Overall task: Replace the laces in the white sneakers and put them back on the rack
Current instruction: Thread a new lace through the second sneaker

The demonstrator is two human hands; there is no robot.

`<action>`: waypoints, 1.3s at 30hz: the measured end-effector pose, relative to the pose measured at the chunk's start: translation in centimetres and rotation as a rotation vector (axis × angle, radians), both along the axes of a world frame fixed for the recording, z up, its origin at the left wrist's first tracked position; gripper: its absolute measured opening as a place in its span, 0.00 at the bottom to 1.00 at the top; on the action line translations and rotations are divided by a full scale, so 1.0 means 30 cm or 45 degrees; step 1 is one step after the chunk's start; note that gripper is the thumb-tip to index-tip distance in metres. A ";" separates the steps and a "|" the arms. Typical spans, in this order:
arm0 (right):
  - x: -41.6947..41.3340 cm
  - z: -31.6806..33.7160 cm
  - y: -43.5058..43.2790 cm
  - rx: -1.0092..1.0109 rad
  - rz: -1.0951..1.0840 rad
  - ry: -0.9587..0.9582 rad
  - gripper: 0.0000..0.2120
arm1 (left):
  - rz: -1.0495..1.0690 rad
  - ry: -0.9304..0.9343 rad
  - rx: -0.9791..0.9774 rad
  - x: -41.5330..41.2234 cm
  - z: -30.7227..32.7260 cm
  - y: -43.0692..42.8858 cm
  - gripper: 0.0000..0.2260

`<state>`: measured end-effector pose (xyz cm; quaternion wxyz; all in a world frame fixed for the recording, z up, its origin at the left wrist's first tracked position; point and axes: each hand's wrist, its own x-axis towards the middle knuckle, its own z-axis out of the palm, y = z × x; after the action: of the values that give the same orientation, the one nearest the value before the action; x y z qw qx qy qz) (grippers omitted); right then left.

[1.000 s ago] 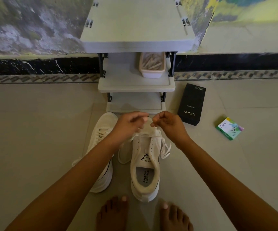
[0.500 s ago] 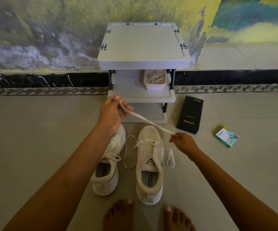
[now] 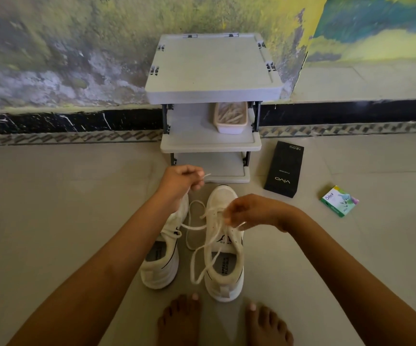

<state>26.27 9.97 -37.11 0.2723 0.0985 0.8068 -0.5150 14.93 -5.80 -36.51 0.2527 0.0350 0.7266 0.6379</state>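
- While both hands are busy with cord, the person's bare feet (image 3: 179, 318) rest on the tiled floor (image 3: 52, 221) just behind the heels of the white pair.
- Right-hand sneaker (image 3: 224, 278) sits flat, toe toward the rack, its opening facing up. It looks light, with a soft mesh upper and a firm sole, so a grip at the heel collar or under the sole should carry it easily.
- Left-hand sneaker (image 3: 160, 265) stands just beside it, partly under the left forearm, with cord crossed at its tongue.
- Loose lace (image 3: 203, 265) droops in long loops over the right-hand sneaker's opening, and one strand runs across the gap between the shoes. It is limp, thin woven cord with no stiffness to push through an eyelet. My judgement is that the stiffer tip is the place to pinch for threading, while slack is best gathered close to the eyelets.
- Right hand (image 3: 254, 212) hovers over the eyelet rows, fingers curled and pinching lace strands there.
- Left hand (image 3: 179, 182) is raised nearer the rack, closed in a narrow pinch, with a short lace tip poking out beyond the fingers. I cannot tell for sure whether it is the same cord.
- Black box (image 3: 283, 169) and a small green packet (image 3: 339, 201) lie on the floor to the right, well apart from the shoes.
- Grey rack (image 3: 212, 71) stands against the wall. A pale tub (image 3: 230, 117) sits on its middle shelf, and neither sneaker is on the rack yet.
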 end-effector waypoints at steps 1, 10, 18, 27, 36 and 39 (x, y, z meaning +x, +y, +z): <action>0.001 -0.039 0.020 0.238 -0.050 0.015 0.10 | -0.005 -0.032 0.033 0.004 -0.012 0.002 0.05; -0.020 -0.278 -0.030 0.520 -0.367 -0.022 0.35 | -0.300 0.063 -0.322 0.072 -0.182 0.072 0.10; -0.024 -0.285 -0.020 0.349 -0.679 0.021 0.23 | -0.526 0.780 -0.883 0.119 -0.259 0.148 0.05; 0.019 -0.309 -0.010 0.086 -0.748 0.122 0.17 | -0.458 0.661 -0.746 0.122 -0.311 0.162 0.13; 0.033 -0.328 -0.013 -0.095 -0.839 0.078 0.17 | -0.163 0.055 -0.423 0.137 -0.341 0.162 0.17; 0.035 -0.333 -0.010 -0.149 -0.859 0.047 0.17 | -0.115 -0.047 -0.391 0.134 -0.345 0.177 0.17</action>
<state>27.33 9.66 -47.11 0.0772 0.3347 0.7028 -0.6230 18.96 -0.49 -46.85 0.2968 0.0171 0.8085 0.5078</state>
